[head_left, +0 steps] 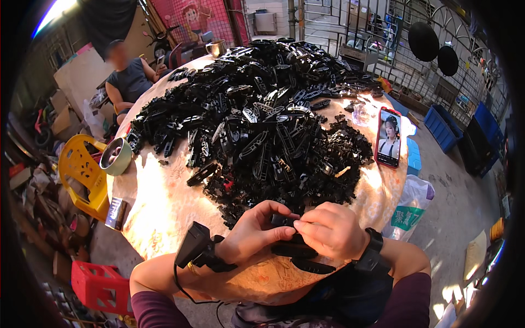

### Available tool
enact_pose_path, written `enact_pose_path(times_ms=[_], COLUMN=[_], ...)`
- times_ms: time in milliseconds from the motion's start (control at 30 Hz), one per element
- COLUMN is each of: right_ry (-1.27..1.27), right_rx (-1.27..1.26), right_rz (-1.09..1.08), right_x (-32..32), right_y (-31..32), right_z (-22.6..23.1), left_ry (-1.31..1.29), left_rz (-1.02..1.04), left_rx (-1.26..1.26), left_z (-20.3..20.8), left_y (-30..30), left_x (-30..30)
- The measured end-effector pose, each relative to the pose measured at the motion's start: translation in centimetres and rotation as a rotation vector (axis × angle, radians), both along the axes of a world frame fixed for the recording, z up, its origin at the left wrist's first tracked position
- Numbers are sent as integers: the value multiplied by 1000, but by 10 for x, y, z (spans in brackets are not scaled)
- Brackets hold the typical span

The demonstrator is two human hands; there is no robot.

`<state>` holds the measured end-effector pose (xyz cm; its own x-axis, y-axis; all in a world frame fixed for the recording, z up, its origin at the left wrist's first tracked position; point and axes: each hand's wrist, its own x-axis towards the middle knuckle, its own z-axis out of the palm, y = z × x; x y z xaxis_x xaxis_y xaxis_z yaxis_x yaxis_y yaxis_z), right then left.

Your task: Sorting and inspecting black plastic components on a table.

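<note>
Close to the table's near edge, both hands meet over a small black plastic part (281,220). My left hand (252,232) pinches it between thumb and index finger. The fingertips of my right hand (332,229) are closed together against its right side; whether they hold a second, smaller piece is hidden. Just below the hands lie a dark oblong piece (294,250) and a flat black oval piece (311,266). Beyond my fingers rises a large heap of black plastic parts (262,136), with smaller pieces at its near and right sides.
A cloth-covered table (156,202) bears the heap. On it are a phone (389,136) in a red case, a green bowl (116,156), a small box (116,213) and a metal cup (216,48). A yellow chair (82,169), red stool (98,287) and seated person (128,82) are at left.
</note>
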<state>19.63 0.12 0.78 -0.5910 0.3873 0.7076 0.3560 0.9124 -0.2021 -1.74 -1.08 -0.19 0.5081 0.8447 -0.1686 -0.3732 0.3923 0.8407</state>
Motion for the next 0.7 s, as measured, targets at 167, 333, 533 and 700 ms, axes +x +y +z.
enact_pose_path(times_ms=[167, 333, 533, 700], right_ry=[-101, 99, 60, -10], right_rx=[138, -90, -405, -413], right_rz=[-8, -159, -60, -80], right_x=[2, -8, 2, 9], right_y=[-5, -12, -10, -1], right_z=[2, 10, 5, 3], left_ry=[28, 70, 437, 673], left_rz=[5, 64, 55, 341], left_rx=[-39, 196, 558, 950], left_z=[4, 11, 6, 23], left_y=[0, -11, -15, 36], left_x=[-3, -2, -5, -32])
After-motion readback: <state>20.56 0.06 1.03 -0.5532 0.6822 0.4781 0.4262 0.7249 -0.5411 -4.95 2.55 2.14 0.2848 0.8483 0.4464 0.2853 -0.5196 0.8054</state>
